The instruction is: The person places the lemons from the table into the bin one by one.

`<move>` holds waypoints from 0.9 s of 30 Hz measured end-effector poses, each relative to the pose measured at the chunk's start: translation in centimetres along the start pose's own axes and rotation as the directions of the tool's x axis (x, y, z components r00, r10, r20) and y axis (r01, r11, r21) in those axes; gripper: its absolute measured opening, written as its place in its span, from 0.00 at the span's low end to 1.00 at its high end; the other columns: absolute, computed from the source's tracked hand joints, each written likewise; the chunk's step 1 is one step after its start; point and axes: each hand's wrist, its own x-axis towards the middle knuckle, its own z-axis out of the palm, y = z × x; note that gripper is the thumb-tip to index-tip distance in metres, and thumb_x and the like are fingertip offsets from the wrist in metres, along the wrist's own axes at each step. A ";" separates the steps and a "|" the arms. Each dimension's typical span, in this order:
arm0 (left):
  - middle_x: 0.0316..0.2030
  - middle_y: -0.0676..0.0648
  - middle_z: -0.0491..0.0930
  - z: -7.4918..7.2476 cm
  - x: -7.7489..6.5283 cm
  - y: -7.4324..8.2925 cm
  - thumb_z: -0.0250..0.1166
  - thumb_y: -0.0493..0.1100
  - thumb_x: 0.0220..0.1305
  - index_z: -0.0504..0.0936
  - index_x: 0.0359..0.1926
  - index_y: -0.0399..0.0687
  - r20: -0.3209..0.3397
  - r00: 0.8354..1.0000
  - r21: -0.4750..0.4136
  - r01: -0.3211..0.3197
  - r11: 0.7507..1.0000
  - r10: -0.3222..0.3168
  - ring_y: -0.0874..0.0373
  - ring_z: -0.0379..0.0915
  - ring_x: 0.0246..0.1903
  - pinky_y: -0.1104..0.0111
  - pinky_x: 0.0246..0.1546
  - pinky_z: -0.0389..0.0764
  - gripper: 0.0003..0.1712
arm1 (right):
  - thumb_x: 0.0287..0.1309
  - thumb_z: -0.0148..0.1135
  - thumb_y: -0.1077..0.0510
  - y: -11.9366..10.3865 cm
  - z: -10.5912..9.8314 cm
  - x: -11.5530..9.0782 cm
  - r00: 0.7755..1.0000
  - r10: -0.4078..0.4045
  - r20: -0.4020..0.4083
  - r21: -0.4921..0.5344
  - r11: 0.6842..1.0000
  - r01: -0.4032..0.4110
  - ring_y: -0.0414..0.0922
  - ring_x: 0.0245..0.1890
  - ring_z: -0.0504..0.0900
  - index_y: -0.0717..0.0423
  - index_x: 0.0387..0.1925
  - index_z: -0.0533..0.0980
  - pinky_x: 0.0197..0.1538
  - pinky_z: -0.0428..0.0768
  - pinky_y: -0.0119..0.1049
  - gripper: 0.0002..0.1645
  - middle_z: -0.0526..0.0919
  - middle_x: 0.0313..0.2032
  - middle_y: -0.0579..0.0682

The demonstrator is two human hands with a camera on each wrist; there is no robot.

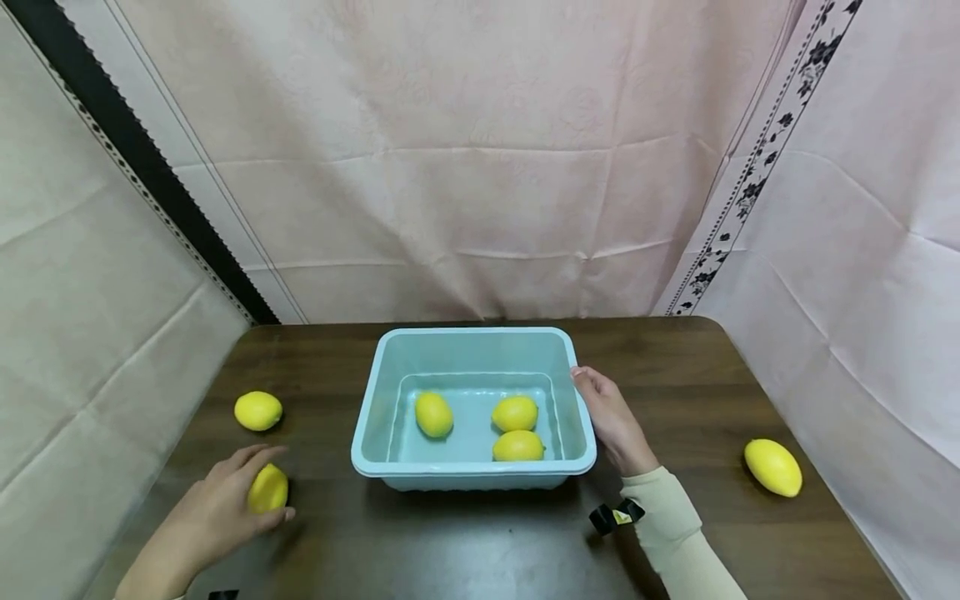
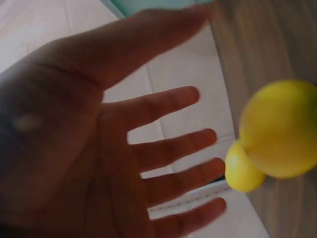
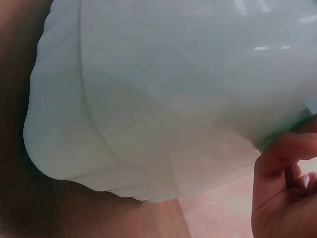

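My left hand [image 1: 217, 508] is spread over a yellow lemon [image 1: 268, 489] at the table's left, thumb and fingers on either side of it. In the left wrist view the fingers [image 2: 173, 146] are straight, with a gap between them and that lemon [image 2: 282, 129]. A second lemon [image 1: 258, 411] lies just beyond. With my right hand [image 1: 611, 417] I grip the right rim of a light blue plastic basin [image 1: 472, 482]. Inside the basin are three lemons, one on the left [image 1: 433, 414] and two together on the right. The right wrist view shows curled fingers [image 3: 277, 163] at the rim.
Another lemon [image 1: 772, 467] rests on the right side of the dark wooden table [image 1: 480, 542]. Pale cloth [image 1: 480, 167] hangs behind the table and along both sides. A small black device [image 1: 617, 517] is by my right wrist.
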 end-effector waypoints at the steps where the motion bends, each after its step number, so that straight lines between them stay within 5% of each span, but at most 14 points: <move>1: 0.65 0.29 0.73 0.2 0.1 -0.4 0.83 0.60 0.51 0.75 0.70 0.43 0.039 0.999 0.014 0.011 1.000 -0.012 0.24 0.73 0.57 0.34 0.42 0.80 0.51 | 0.84 0.44 0.40 0.0 0.0 -0.1 1.000 0.003 -0.001 -0.002 1.000 -0.003 0.50 0.40 0.85 0.64 0.62 0.71 0.39 0.86 0.36 0.31 0.79 0.43 0.60; 6: 0.70 0.25 0.65 1.2 0.5 -1.5 0.85 0.59 0.48 0.69 0.74 0.41 0.208 0.975 0.016 0.077 0.997 -0.078 0.19 0.63 0.63 0.30 0.42 0.78 0.58 | 0.84 0.43 0.41 0.1 -0.1 -0.2 1.000 0.007 -0.001 -0.009 1.000 -0.007 0.50 0.41 0.86 0.64 0.62 0.71 0.41 0.87 0.37 0.30 0.79 0.45 0.61; 13: 0.69 0.23 0.63 1.9 0.7 -2.4 0.85 0.53 0.49 0.66 0.75 0.37 0.265 0.959 -0.020 0.108 0.994 -0.099 0.20 0.67 0.60 0.34 0.41 0.80 0.58 | 0.85 0.43 0.42 0.2 0.2 -0.1 1.000 -0.021 -0.006 -0.004 1.000 0.021 0.50 0.39 0.85 0.65 0.61 0.72 0.39 0.87 0.37 0.29 0.78 0.43 0.61; 17: 0.67 0.23 0.66 2.2 0.5 -2.8 0.85 0.49 0.51 0.68 0.73 0.33 0.242 0.966 -0.014 0.100 0.995 -0.093 0.22 0.70 0.60 0.36 0.44 0.81 0.54 | 0.85 0.43 0.43 0.5 0.5 -0.1 1.000 -0.012 0.005 0.001 1.000 0.012 0.50 0.38 0.85 0.66 0.60 0.72 0.39 0.87 0.37 0.29 0.79 0.42 0.61; 23: 0.63 0.28 0.73 2.3 0.7 -2.5 0.84 0.46 0.52 0.74 0.68 0.32 0.084 0.996 0.009 0.030 1.000 -0.031 0.28 0.76 0.57 0.38 0.42 0.82 0.46 | 0.84 0.44 0.42 0.3 0.5 0.0 1.000 -0.002 -0.011 0.001 1.000 0.002 0.50 0.39 0.85 0.64 0.60 0.72 0.40 0.87 0.37 0.29 0.78 0.42 0.60; 27: 0.62 0.26 0.73 2.3 1.3 -2.0 0.84 0.44 0.53 0.74 0.68 0.31 0.061 0.998 0.007 0.011 1.000 -0.012 0.28 0.76 0.57 0.39 0.45 0.82 0.46 | 0.84 0.43 0.41 0.1 0.1 0.1 1.000 -0.003 -0.004 -0.003 1.000 0.003 0.49 0.39 0.85 0.64 0.62 0.72 0.39 0.86 0.36 0.31 0.79 0.42 0.60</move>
